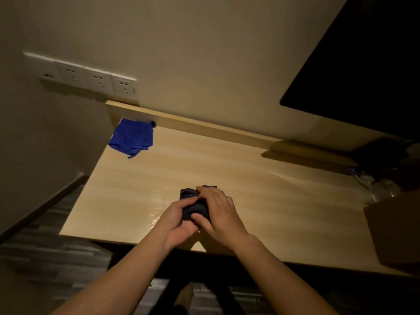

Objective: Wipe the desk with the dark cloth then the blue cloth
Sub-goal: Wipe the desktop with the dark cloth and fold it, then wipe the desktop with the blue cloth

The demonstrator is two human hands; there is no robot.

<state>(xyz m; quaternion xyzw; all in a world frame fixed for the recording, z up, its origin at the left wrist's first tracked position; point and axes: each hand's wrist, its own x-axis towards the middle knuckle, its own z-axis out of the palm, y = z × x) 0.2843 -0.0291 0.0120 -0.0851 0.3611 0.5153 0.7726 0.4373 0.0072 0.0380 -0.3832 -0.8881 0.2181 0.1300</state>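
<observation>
Right now both hands meet over the near-centre of the desk point(238, 178), bunched round the dark cloth point(195, 206). Left hand point(179, 220) comes in from the near-left, fingers curled shut on the cloth's near-left side, thumb across the top. Right hand point(218, 212) covers the cloth from the right, fingers folded over its far edge & thumb tucked under near the bottom, so it's clamped on the cloth too. Cloth is wadded into a small lump between the palms, only its far-left corner & middle showing; can't tell if it touches the desk or sits just above it. Both forearms bare, reaching in from the near edge of the desk. Desk is light wood-grain w/ a raised back strip against the wall. Blue cloth point(132, 138) lies crumpled at the desk's far-left corner, well apart from the hands, its left edge hanging a bit past the desk edge. On the wall above that corner is a row of white wall sockets point(91, 79). At the desk's right end sit dim items, incl. clear plastic wrapping point(375, 185) & a brown cardboard box point(395, 230) at the near-right; rest too dark to ID. Big dark panel point(363, 64) hangs on the wall above the desk's right side.
</observation>
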